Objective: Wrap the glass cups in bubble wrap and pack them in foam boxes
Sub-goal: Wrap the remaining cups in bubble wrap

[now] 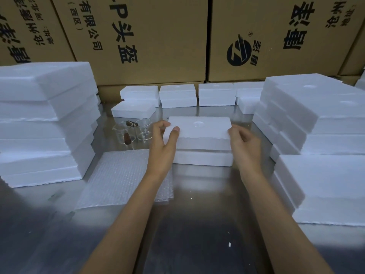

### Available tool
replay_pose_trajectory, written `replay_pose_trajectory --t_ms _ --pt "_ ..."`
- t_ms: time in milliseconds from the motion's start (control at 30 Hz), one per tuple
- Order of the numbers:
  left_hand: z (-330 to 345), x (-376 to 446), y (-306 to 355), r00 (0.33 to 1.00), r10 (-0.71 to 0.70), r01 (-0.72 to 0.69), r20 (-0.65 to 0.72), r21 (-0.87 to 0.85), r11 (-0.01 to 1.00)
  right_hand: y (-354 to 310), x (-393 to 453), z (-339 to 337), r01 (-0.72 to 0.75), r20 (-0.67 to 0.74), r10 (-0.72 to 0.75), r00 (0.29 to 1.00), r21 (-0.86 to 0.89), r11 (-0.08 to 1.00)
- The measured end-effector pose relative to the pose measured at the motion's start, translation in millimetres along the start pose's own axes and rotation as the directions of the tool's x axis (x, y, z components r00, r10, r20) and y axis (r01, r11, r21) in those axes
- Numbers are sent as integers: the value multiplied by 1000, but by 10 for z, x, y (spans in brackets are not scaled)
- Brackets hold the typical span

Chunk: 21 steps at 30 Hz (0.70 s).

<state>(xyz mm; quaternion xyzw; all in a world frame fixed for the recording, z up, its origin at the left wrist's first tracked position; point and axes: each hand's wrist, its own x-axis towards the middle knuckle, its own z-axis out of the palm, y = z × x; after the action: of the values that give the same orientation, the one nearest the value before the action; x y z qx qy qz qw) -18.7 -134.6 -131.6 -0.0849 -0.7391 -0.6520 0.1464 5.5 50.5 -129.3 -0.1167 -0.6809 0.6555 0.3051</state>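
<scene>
Both hands, left (165,139) and right (244,142), grip a white grainy foam lid (199,128) by their fingers; cartons (158,36) read "头盔".

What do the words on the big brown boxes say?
"P头盔": middle cardboard box, sideways.
"有限公司", "(西区)": same box.
"地址": left cardboard box; other lines blurred.
Round "Z" logo: right cardboard box; big characters cut off.
Foam boxes: no text.

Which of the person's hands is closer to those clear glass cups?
Left. The left hand grips the foam lid's left end, just right of the glass cups. The right hand holds the lid's far end.
</scene>
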Motion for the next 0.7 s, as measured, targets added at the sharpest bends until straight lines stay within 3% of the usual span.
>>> replay_pose_trajectory --t_ms 200,500,700 --pt "-5 31 -2 999 -21 22 34 -19 1000 22 -9 -6 -23 64 23 998 -9 1000" --pt "24 2 21 997 -29 32 72 -29 999 54 26 -41 -59 38 58 998 12 998" --pt "57 3 102 995 -29 33 94 -35 999 14 27 -67 -99 138 98 986 1 995"
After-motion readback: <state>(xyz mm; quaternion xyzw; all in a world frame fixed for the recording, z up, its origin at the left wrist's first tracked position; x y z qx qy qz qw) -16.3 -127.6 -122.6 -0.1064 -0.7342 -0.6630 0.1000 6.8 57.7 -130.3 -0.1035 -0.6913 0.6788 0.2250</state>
